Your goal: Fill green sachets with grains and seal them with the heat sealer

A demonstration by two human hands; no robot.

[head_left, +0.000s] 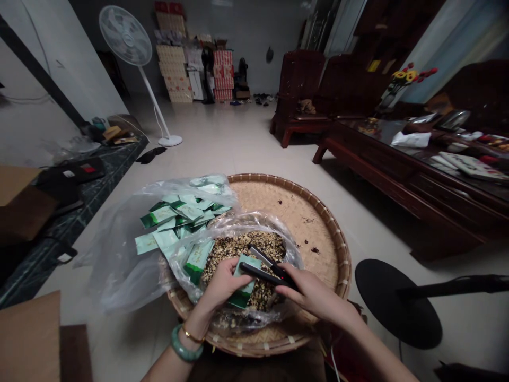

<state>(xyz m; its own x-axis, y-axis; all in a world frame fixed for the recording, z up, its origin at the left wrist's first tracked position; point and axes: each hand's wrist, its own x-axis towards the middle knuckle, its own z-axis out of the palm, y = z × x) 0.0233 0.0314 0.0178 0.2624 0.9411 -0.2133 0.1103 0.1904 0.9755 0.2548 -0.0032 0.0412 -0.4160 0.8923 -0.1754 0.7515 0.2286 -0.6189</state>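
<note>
Between the thumb and fingers of my left hand [222, 284] is a green and pale mint sachet [245, 286], held upright over the loose dried mix. My right hand [308, 289] grips a black hair straightener [272, 276] with a small red light lit. Its two arms are parted, and the sachet's upper part lies between or beside them; exactly which I cannot tell. Under both hands a clear plastic bag [262, 217] lies open, full of tan and dark dried flakes [238, 246]. Several similar sachets [175, 215] are heaped at the left, in another clear bag [123, 265].
A round woven bamboo tray [324, 223] carries the bags, with a few dark scraps on its right side. A black round stand base [397, 302] is at the right. Cardboard boxes [29, 339] stand at the left, a white fan [169, 140] beyond, and a wooden table [377, 180] at the right.
</note>
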